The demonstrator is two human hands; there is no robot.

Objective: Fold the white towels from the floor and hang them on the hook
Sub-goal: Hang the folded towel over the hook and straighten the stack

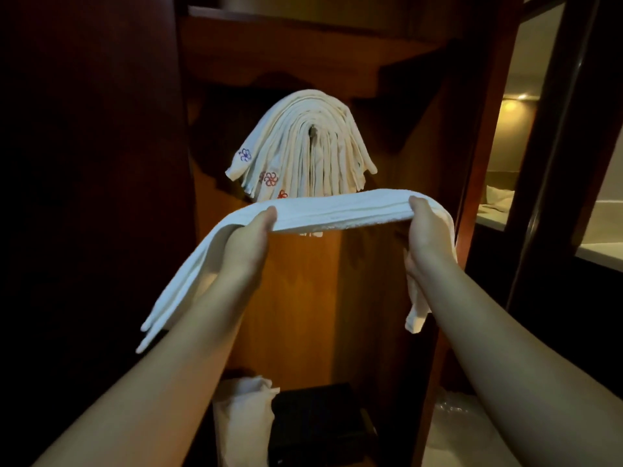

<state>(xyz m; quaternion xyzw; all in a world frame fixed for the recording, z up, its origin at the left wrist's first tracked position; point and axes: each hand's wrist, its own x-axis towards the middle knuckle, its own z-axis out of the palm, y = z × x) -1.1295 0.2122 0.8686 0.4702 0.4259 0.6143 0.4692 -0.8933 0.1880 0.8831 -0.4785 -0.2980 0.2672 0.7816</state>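
A folded white towel (pixel 337 208) stretches level between my two hands, just below and in front of the hook. My left hand (pixel 249 241) grips it left of the middle, and a long end hangs down to the lower left. My right hand (pixel 428 230) grips it near the right end, whose short tail droops beside my wrist. Several folded white towels (pixel 300 146) with small flower prints are draped over the hook (pixel 313 131), whose tip shows in the middle of the stack.
The hook sits on the back panel of a wooden closet (pixel 303 298). On the closet floor lie a white cloth (pixel 242 409) and a dark box (pixel 320 423). A dark wall stands at the left, a wooden door frame (pixel 485 163) at the right.
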